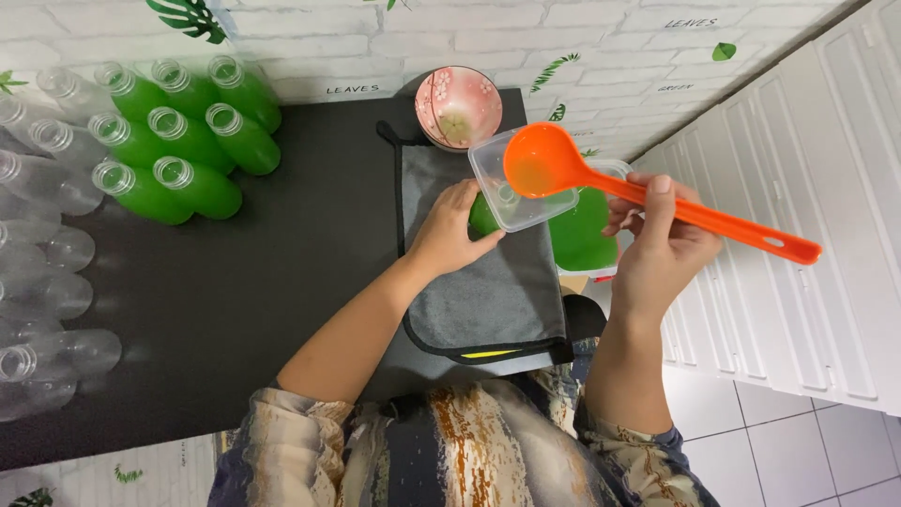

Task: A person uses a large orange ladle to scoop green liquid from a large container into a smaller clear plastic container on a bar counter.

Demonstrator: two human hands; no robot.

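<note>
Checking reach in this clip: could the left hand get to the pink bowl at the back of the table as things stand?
Probably yes. The pink bowl sits just beyond the left hand, past the grey cloth, with nothing between them. But that hand is gripping a green bottle under a clear funnel-like container, so it would need freeing first.

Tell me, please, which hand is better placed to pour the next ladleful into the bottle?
The right hand: it already grips the orange ladle, its bowl above the clear funnel. The left hand is busy steadying the green bottle on the grey cloth.
</note>
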